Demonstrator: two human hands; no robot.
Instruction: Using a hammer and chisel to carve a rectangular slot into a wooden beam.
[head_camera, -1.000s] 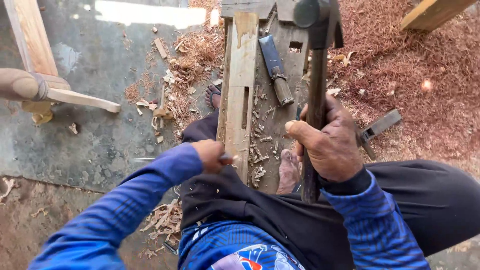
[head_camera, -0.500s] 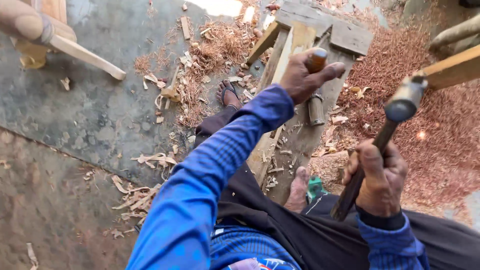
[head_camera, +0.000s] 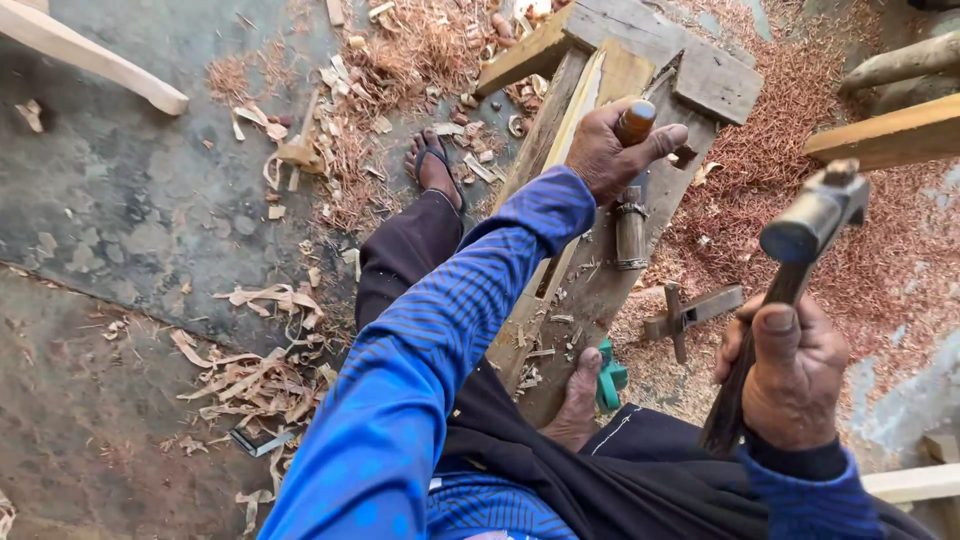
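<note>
My left hand (head_camera: 612, 150) is stretched out over a long pale wooden piece (head_camera: 585, 105) that lies on a grey wooden block (head_camera: 700, 70). It grips the brown handle of a chisel (head_camera: 632, 190), which stands upright on the wood. My right hand (head_camera: 790, 380) holds a hammer (head_camera: 815, 220) by its dark handle, raised to the right with the metal head up. Both sleeves are blue. My feet rest on either side of the wood: one in a sandal (head_camera: 432, 165), the other (head_camera: 578, 400) bare beside the piece.
Wood chips and shavings (head_camera: 260, 375) litter the concrete floor, with reddish sawdust (head_camera: 900, 270) on the right. A small wooden marking tool (head_camera: 690, 312) lies in the sawdust. A pale wooden stick (head_camera: 90, 60) crosses the top left; timber lengths (head_camera: 885, 135) lie at the right edge.
My left hand has settled on the chisel handle and set the chisel upright on the wood. The hammer stays raised on the right. The view has shifted slightly.
</note>
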